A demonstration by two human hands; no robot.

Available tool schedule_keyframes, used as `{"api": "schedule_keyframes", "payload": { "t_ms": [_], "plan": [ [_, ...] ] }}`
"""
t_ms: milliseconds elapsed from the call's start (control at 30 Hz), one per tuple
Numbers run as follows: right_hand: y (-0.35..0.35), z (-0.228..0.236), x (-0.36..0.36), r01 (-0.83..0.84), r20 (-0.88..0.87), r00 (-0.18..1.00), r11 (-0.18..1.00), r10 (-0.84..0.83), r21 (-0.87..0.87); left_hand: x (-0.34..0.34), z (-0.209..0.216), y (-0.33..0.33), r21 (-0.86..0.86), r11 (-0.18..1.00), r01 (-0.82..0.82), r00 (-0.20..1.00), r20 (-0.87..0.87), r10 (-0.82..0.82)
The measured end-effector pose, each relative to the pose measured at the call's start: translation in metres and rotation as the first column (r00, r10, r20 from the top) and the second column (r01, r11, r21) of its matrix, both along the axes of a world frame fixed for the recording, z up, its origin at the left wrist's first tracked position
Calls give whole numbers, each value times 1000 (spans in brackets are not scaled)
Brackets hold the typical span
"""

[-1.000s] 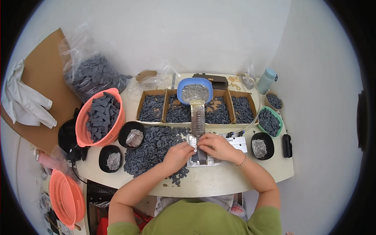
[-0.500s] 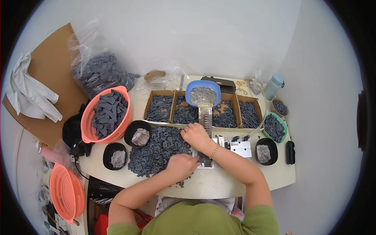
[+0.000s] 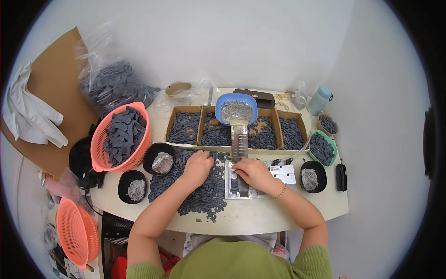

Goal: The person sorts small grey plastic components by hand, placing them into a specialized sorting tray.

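Pale walls (image 3: 278, 42), cream table (image 3: 265, 221), grey pieces (image 3: 202, 197), left fingers (image 3: 203, 155), right fingers (image 3: 239, 166) bent, grasps unclear

Lit bright and fairly even, dim under the table (image 3: 255, 216), bowed toward black fisheye edges, soft in fine detail.

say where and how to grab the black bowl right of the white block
Probably by the near rim of the black bowl, from the person's side: its open top leaves the rim exposed, and the green bowl sits just behind.
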State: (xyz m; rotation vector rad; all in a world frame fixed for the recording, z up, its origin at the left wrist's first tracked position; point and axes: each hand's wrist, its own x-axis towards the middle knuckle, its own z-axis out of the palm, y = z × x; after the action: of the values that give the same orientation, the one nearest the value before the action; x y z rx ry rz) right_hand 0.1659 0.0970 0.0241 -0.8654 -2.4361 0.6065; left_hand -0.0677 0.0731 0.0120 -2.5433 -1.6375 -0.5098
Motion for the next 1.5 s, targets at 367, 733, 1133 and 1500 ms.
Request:
{"api": "schedule_keyframes", "payload": {
  "t_ms": [367, 733, 1133, 1500],
  "plan": [
    [-33, -3, 19, -115, 86, 992, 942, 92, 316, 50, 3, -20, 72, 991, 116, 874, 467, -136],
    [18, 6, -12, -20, -114, 993, 990, 36, 140, 67, -7, -56, 217, 956, 198, 972, 86, -220],
    [45, -7, -78, -223, 282, 955, 853, 93, 473, 72, -9, -70, 41, 989, 140, 974, 176, -145],
    [11, 13, 2, -17, 95, 995, 991, 4, 133, 0, 3, -2, 168, 984, -65, 986, -138, 88]
  ]
}}
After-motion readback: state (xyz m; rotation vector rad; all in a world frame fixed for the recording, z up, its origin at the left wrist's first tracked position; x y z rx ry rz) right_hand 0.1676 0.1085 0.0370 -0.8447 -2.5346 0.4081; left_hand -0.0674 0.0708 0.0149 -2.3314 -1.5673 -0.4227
